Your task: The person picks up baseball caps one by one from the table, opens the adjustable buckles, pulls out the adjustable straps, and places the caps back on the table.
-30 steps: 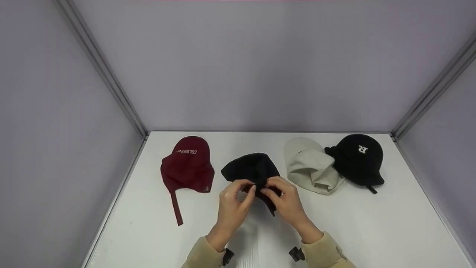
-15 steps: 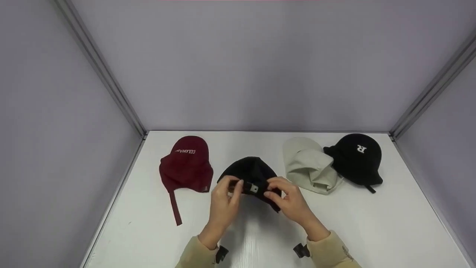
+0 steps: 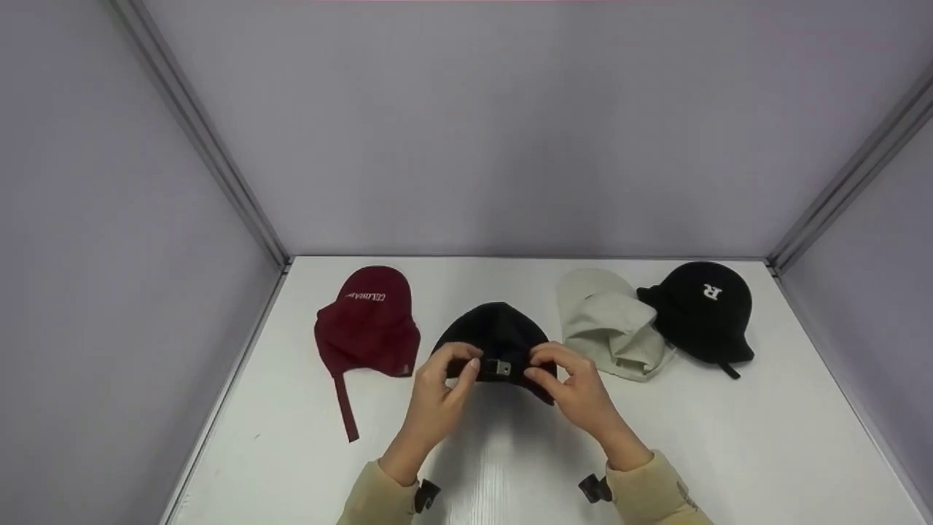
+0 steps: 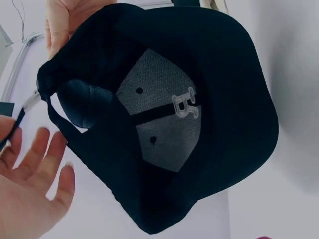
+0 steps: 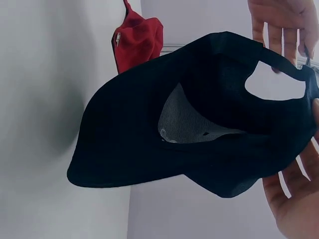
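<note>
Both hands hold up a black cap (image 3: pixel 497 328) over the white table, its back strap and metal buckle (image 3: pixel 503 368) toward the person. My left hand (image 3: pixel 437 394) pinches the strap at the left of the buckle; in the left wrist view, the strap end (image 4: pixel 15 127) lies between thumb and finger of the left hand (image 4: pixel 30 184). My right hand (image 3: pixel 579 390) grips the cap's rear edge right of the buckle. The right wrist view shows the cap's brim (image 5: pixel 114 134), its rear opening and the right hand (image 5: pixel 299 199) at the edge.
A dark red cap (image 3: pixel 372 328) with a long strap lies at the left on the table (image 3: pixel 291 467). To the right lie a beige cap (image 3: pixel 612 328) and another black cap (image 3: pixel 703 313) with a white letter, touching each other. Grey walls (image 3: pixel 510 131) stand around the table.
My left hand has moved left, away from my right hand, which has shifted slightly right. The buckle, hidden at first, has come into view, and the cap has turned more level.
</note>
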Tool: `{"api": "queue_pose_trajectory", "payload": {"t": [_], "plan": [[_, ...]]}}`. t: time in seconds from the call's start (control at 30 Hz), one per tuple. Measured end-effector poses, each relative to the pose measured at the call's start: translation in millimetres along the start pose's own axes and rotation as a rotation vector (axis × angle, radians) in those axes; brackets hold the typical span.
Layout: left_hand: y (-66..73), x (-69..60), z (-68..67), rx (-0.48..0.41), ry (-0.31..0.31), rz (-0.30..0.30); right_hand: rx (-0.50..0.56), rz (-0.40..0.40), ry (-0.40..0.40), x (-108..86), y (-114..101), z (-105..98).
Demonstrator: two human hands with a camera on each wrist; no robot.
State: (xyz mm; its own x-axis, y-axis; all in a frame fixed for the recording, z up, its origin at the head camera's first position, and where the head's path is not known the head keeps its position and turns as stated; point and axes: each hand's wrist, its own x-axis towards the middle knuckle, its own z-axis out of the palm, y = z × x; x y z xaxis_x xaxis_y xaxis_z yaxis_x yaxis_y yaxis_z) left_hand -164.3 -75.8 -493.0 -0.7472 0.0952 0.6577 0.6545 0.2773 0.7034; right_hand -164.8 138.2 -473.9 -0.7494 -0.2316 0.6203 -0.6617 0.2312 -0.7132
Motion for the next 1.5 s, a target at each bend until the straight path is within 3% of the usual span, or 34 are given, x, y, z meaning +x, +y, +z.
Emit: {"api": "queue_pose_trajectory", "payload": {"t": [0.23, 0.33, 0.53, 0.67, 0.83, 0.97, 1.07, 1.17, 1.33, 1.5], "plan": [[21.5, 6.0, -4.2, -0.067, -0.089, -0.123, 0.049, 0.008, 0.014, -0.4, 3.0, 1.0], [20.3, 5.4, -2.5, -0.067, -0.096, -0.15, 0.057, 0.007, 0.014, -0.3, 3.4, 1.0], [3.3, -2.0, 4.6, 0.003, -0.08, -0.13, 0.053, 0.02, 0.013, 0.7, 2.6, 2.4], [0.3, -3.4, 6.0, 0.03, -0.076, -0.097, 0.059, 0.029, 0.019, 0.4, 2.6, 4.2], [-0.1, -1.6, 8.6, 0.017, -0.057, -0.06, 0.077, 0.037, 0.017, -0.3, 2.9, 5.7], [2.3, -1.1, 11.4, -0.036, -0.02, -0.096, 0.051, 0.026, 0.022, -1.4, 2.6, 7.7], [4.2, -2.1, 13.4, -0.039, 0.003, -0.153, 0.007, -0.01, 0.03, -3.4, 3.6, 10.2], [5.4, -2.6, 14.8, -0.016, 0.023, -0.182, -0.041, -0.096, 0.037, -7.8, 14.7, 13.0], [5.0, -2.8, 16.6, 0.006, 0.063, -0.154, -0.126, -0.287, -0.018, -14.2, 37.2, 13.2], [5.0, -3.0, 17.3, 0.013, 0.08, -0.135, -0.243, -0.407, -0.072, -13.7, 42.5, 10.4]]}}
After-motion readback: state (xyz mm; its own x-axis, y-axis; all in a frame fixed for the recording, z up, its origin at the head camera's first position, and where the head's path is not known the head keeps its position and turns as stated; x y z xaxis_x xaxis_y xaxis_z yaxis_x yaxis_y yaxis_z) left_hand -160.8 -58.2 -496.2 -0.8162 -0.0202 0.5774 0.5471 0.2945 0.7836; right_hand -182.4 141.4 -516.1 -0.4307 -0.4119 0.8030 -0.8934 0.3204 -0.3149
